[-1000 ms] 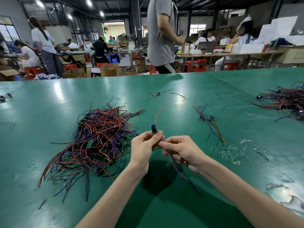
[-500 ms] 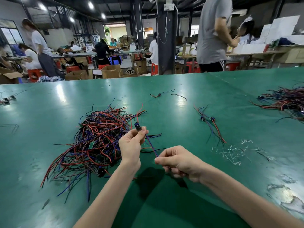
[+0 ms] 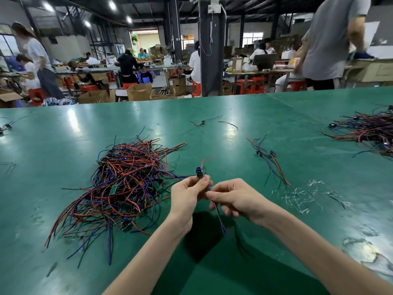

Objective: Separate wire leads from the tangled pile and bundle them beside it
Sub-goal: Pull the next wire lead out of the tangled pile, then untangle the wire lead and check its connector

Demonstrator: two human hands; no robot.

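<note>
A tangled pile of red, blue and black wire leads (image 3: 125, 184) lies on the green table (image 3: 63, 135), left of my hands. My left hand (image 3: 188, 195) pinches a wire lead (image 3: 199, 172) just below its small blue and black connector, with a red strand curling up from it. My right hand (image 3: 236, 199) pinches the same lead's wires a little lower; the blue and black tail hangs down below my fingers. A small bundle of separated leads (image 3: 270, 160) lies to the right of my hands.
A second wire heap (image 3: 370, 129) sits at the far right edge. A single stray lead (image 3: 204, 122) lies further back. Clear plastic scraps (image 3: 297, 194) are scattered right of my right hand. People work at benches beyond the table's far edge.
My left hand has carried the connector right, away from the pile, and my right hand has risen to meet it. The two hands are now close together on the lead.
</note>
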